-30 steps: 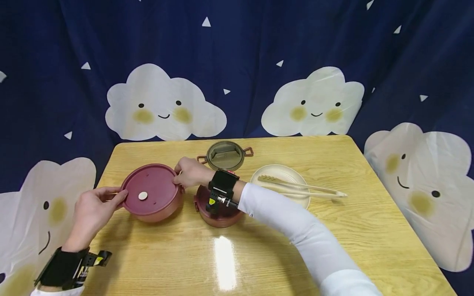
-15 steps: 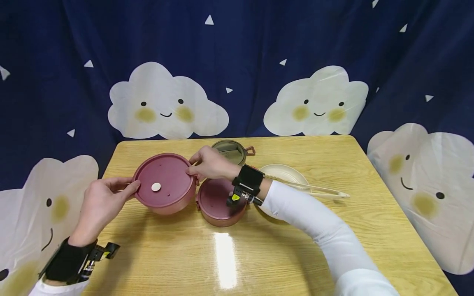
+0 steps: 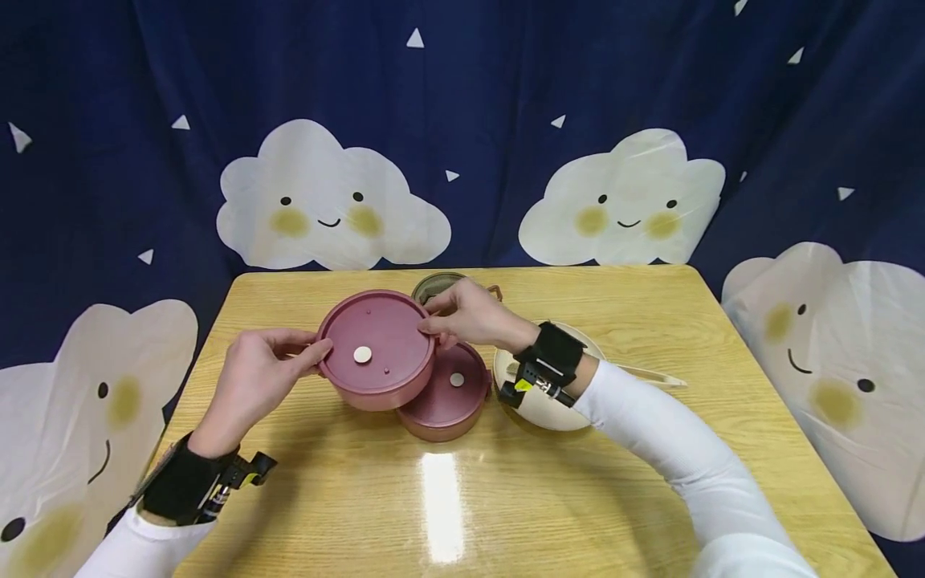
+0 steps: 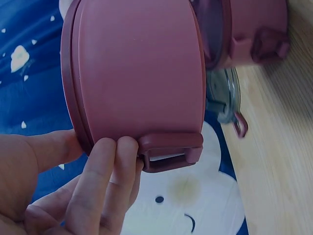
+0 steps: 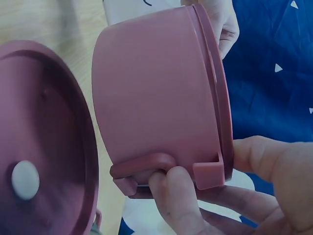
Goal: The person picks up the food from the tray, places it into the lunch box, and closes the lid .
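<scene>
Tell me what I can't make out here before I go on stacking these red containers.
- Contents of the lifted container: its lid covers them in the head view; the wrist views show only its wall.
- Olive lidded pot: mostly behind the right hand, head view.
- Tongs: front end hidden by the right forearm.
- Lower container: partly overlapped by the lifted one.
- Left hand: its fingers show only in the left wrist view.

We have lifted the lidded red container [image 3: 377,358] off the table [image 3: 650,449] and carried it rightward, so it now overlaps the smaller red container [image 3: 448,397]. Our left hand [image 3: 256,377] and right hand [image 3: 470,315] moved with it, and our right forearm now crosses the cream plate [image 3: 538,409], uncovering the smaller container's lid.
</scene>
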Tool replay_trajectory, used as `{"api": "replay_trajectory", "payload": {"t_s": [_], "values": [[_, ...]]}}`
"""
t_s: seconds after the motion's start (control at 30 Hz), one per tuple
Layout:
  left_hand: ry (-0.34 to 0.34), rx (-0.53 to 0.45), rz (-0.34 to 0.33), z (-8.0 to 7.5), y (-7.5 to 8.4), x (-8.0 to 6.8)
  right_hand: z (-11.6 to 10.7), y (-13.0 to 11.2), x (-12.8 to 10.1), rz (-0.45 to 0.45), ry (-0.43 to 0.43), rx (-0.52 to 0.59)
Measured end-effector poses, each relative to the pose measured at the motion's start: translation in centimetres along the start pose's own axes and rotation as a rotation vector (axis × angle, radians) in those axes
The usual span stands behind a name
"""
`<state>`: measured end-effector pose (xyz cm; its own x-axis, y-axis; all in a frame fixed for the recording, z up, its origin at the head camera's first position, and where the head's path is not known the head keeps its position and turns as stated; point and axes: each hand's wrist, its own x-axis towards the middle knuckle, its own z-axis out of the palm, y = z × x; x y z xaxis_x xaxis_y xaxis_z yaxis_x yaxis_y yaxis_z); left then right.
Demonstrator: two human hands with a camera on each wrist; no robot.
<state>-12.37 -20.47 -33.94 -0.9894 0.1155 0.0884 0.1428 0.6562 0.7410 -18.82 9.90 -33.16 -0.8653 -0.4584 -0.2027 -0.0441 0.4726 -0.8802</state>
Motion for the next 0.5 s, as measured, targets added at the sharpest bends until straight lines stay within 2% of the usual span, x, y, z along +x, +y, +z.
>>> {"api": "replay_trajectory", "payload": {"t_s": [0.27,0.5], "values": [[-0.060,-0.064,0.020,2.2,1.3,0.7,-1.9,1.9,-2.2,0.030,0.037,0.006],[-0.079,-0.095,0.057,4.7,1.4,0.9,-2.7,3.4,-3.7,0.029,0.045,0.021]]}}
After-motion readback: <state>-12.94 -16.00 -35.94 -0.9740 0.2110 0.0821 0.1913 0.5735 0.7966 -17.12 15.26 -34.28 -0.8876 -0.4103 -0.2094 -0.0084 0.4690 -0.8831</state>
